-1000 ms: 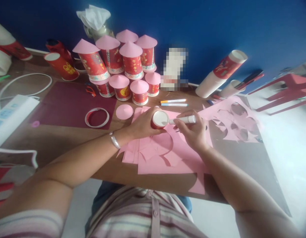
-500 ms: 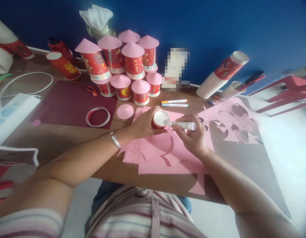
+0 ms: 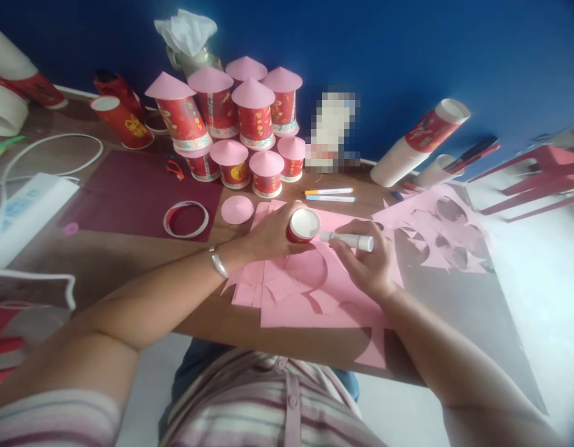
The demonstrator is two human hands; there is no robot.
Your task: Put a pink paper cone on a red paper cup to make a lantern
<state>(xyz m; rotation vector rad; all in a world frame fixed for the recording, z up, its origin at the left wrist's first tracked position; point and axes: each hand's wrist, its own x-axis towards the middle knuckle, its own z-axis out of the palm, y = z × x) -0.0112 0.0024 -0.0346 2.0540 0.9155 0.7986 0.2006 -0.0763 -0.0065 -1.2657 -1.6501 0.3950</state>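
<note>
My left hand [image 3: 278, 231] wraps around a small red paper cup [image 3: 300, 236], its round white end facing up. In my right hand [image 3: 368, 264] is a white glue stick [image 3: 354, 241], pinched between thumb and fingers. The stick's tip points left at the cup's rim, a small gap apart. Below both hands lie pink paper sheets [image 3: 287, 310] with curved cut-outs. A pink paper cone [image 3: 237, 210] rests on the table left of the cup. Behind it stand several red cups [image 3: 267, 185] topped with pink cones, some of them stacked.
Two markers [image 3: 331, 198] lie beyond the pink sheets. A tape roll [image 3: 165, 218] sits on a dark red sheet [image 3: 123, 205] to the left. Further left is a white power strip [image 3: 38, 214]. Pink scraps [image 3: 435, 230] and a tall white-and-red tube [image 3: 398, 161] are at right.
My right hand has drawn the glue stick slightly right and down, off the cup's rim. The cup stays in my left hand. The whole view has shifted a little.
</note>
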